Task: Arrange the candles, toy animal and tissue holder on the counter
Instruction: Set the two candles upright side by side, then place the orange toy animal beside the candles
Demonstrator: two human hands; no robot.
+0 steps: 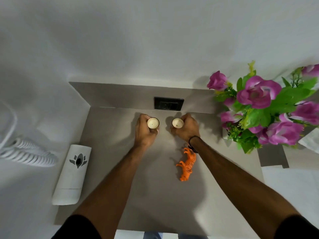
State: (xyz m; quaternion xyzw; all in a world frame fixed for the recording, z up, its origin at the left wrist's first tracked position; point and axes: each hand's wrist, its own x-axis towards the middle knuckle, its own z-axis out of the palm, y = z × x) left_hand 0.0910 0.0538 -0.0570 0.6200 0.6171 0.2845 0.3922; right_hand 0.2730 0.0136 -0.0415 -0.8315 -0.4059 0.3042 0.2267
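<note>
Grey counter set into a white-walled corner, seen from above, with a black wall socket on the low upstand at the back. Near that upstand, two small cream candles side by side and apart: left candle gripped by the left hand, fingers curled around its side; right candle gripped the same way by the right hand, fingers wrapped close around the holder. Cannot tell whether either candle rests on the counter or sits just above it. Dark bracelet on the right wrist. Just beside and partly under that forearm, an orange toy tiger lying on the counter, well short of the candles. At the counter's left edge, a white tissue holder with a grey lotus emblem, lying lengthwise. Left of it, a coiled white cord against the wall. At right, a bunch of purple flowers with green leaves, overhanging the counter's far corner. Black sleeves at the bottom corners.
</note>
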